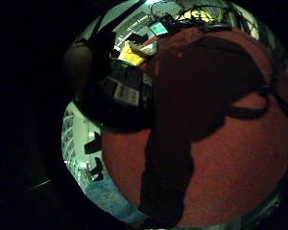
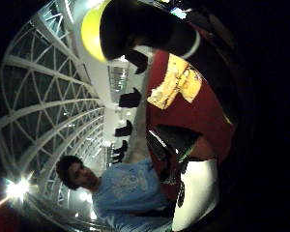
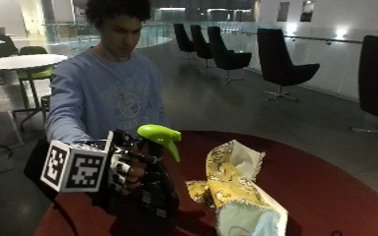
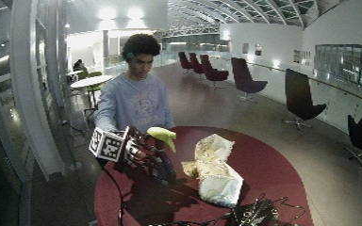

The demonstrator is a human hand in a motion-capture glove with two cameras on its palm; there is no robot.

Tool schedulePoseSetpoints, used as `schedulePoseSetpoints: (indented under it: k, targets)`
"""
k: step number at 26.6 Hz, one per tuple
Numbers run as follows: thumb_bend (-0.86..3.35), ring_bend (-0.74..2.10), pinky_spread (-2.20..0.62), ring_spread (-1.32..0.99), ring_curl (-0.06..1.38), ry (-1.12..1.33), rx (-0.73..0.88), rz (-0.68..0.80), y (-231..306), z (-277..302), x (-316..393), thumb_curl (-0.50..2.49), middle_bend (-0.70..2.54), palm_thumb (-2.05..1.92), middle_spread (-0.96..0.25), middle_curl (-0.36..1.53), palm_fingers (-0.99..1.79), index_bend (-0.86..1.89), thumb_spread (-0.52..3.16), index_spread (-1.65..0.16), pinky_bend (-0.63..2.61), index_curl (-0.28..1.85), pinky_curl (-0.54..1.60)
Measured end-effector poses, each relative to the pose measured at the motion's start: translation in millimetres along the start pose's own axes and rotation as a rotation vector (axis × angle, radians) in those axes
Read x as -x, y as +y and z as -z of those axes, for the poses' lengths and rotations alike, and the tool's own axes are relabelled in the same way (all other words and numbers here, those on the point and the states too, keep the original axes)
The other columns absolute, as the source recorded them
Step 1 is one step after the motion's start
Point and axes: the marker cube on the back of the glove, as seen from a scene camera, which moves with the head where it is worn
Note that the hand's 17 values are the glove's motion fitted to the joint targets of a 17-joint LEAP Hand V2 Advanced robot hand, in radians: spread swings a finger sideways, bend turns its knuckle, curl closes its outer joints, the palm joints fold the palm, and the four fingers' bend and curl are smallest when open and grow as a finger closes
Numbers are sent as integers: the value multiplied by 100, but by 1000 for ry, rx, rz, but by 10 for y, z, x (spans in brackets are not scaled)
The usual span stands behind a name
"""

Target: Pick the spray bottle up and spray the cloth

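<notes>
Round and dark red, the table point(image 3: 320, 182) stands in a dim hall with black swivel chairs point(image 3: 281, 64) along a glass rail. At its 9 o'clock edge in the outside view, the gloved right hand point(image 3: 129, 169) has its grip curled round the neck of a dark spray bottle with a lime-green trigger head point(image 3: 157, 140), held upright with its nozzle toward 3 o'clock. Just beside the bottle, at the table's middle, lies a crumpled yellow-and-white patterned cloth point(image 3: 238, 189).
</notes>
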Motion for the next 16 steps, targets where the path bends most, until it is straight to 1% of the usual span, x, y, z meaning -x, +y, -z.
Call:
schedulePoseSetpoints:
  k: [6,9,12,14,16]
  targets:
    - [-1,47,14,-6,34,-204,54,45,-355,-279,-154,29,25,64,-8,36,65,10,96,-37,36,19,35]
    - [-1,43,15,-6,33,-269,46,50,-423,-379,-184,30,29,67,-8,38,69,15,95,-37,32,21,34]
    - [2,39,16,-5,32,-249,2,47,-438,-394,-180,32,32,74,-9,39,75,19,95,-36,25,24,32]
    - [4,36,16,-6,31,-207,-24,61,-448,-381,-162,35,31,81,-9,39,84,28,96,-34,20,28,31]
    - [6,35,16,-7,30,-170,-47,80,-451,-365,-142,37,33,86,-10,39,92,27,96,-32,18,28,30]
